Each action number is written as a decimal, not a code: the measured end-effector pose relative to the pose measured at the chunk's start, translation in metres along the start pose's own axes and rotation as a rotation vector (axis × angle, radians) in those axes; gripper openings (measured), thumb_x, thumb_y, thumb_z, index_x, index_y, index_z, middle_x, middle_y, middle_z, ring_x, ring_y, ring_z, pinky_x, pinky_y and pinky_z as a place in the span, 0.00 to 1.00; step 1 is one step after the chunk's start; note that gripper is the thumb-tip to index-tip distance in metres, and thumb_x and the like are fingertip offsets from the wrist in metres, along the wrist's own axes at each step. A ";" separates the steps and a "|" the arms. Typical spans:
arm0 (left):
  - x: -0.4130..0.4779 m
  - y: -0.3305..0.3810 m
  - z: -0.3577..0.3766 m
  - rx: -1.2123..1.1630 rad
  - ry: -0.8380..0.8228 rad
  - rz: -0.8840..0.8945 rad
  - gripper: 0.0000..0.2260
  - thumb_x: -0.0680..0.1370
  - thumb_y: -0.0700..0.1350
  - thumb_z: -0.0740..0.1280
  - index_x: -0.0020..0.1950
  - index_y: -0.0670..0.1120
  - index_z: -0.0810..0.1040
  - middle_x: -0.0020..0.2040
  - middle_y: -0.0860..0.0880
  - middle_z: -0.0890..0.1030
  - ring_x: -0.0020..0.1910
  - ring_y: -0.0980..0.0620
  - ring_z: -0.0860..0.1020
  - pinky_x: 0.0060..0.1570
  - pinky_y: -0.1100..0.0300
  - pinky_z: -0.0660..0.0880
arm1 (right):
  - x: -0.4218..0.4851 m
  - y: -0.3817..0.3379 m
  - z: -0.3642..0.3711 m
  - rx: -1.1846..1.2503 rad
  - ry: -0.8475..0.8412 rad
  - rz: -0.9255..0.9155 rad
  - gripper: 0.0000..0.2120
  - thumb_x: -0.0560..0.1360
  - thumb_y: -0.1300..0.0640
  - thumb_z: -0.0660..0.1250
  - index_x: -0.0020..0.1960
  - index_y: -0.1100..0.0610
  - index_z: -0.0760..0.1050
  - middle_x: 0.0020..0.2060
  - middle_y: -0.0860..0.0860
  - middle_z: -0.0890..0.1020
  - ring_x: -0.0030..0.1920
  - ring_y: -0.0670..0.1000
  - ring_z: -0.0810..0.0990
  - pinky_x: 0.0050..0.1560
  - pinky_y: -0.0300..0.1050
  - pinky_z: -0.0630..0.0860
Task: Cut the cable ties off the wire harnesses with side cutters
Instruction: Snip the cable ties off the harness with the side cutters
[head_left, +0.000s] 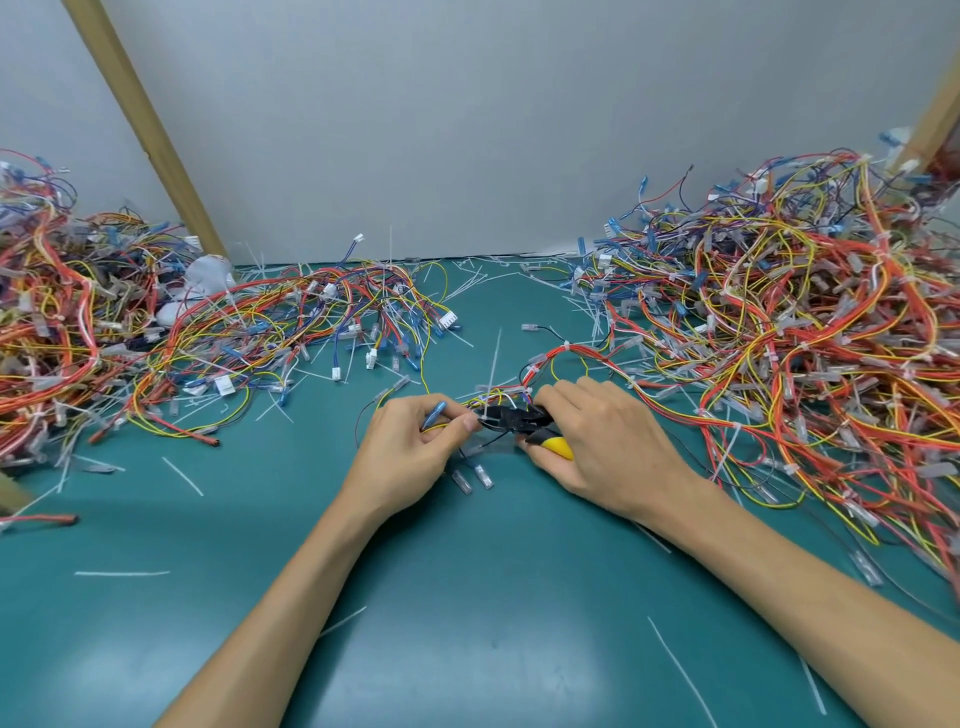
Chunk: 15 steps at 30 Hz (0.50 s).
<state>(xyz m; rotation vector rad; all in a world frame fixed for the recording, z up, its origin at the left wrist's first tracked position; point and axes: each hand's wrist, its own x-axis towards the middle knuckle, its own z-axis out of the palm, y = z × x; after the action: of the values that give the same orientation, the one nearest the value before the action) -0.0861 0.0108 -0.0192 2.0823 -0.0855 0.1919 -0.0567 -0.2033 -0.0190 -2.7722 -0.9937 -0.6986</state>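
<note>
My right hand (608, 441) grips the side cutters (519, 422), black jaws pointing left, yellow handle showing under the palm. The jaws sit at a white cable tie (488, 384) on a wire harness (566, 356) of red, yellow and blue wires in the middle of the table. My left hand (415, 441) pinches that harness just left of the jaws, thumb and forefinger holding the wires beside a blue connector. The tie's long tail stands up and away from the bundle. Whether the jaws have closed through the tie cannot be made out.
A large heap of harnesses (810, 332) fills the right side. Another heap (78, 322) lies at the left, spreading toward the middle. Loose white tie offcuts (182, 475) scatter over the green table mat (467, 597). Wooden struts (140, 119) lean against the grey back wall.
</note>
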 end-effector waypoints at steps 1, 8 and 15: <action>0.000 -0.001 0.000 0.004 0.001 0.005 0.09 0.78 0.44 0.68 0.39 0.46 0.80 0.22 0.55 0.63 0.26 0.55 0.58 0.27 0.62 0.56 | 0.000 -0.001 -0.001 0.011 -0.012 0.002 0.16 0.73 0.44 0.69 0.50 0.57 0.75 0.39 0.51 0.78 0.40 0.56 0.76 0.42 0.50 0.74; -0.001 0.000 0.000 0.017 0.009 0.022 0.07 0.78 0.46 0.68 0.40 0.46 0.80 0.27 0.51 0.67 0.27 0.53 0.60 0.32 0.58 0.58 | -0.002 -0.005 -0.002 0.040 -0.046 0.011 0.14 0.76 0.43 0.65 0.49 0.54 0.72 0.37 0.49 0.78 0.40 0.56 0.78 0.33 0.46 0.64; -0.008 0.004 0.007 0.047 0.052 0.086 0.05 0.78 0.44 0.69 0.42 0.48 0.81 0.24 0.58 0.71 0.22 0.64 0.69 0.29 0.70 0.64 | -0.004 -0.004 -0.004 0.105 -0.116 0.096 0.14 0.77 0.40 0.61 0.48 0.51 0.67 0.41 0.48 0.78 0.45 0.56 0.78 0.35 0.47 0.60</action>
<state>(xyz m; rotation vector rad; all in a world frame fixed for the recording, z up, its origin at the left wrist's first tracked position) -0.0940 0.0029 -0.0203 2.1205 -0.1405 0.3026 -0.0637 -0.2037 -0.0177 -2.7729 -0.8820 -0.4637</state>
